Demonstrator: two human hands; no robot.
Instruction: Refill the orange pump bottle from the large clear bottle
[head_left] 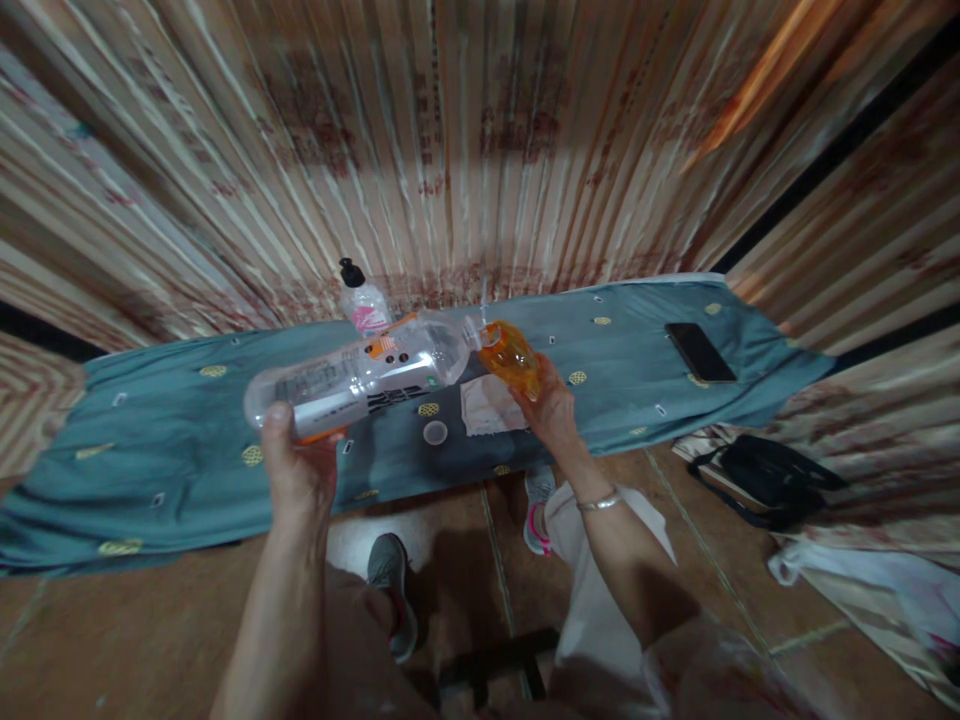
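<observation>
Container [511,358] amber; large bottle [360,382] clear, orange-black print; cloth [172,430] teal, yellow motifs, perhaps pineapples; curtain [480,170] striped beige-brown.

Three bottles [352,385] [514,360] [367,305] here — yep, three — plus two hands [300,465] [553,405], one bracelet [598,503], two sneakers [387,563] [538,486], one phone [700,352], one bag [772,470], one round cap-looking thing [435,433], one pale cloth-or-paper piece [491,408].

A teal patterned cloth [187,430] bears pump bottle [369,305], round cap [435,433], pale napkin [491,405], phone [700,352]
</observation>
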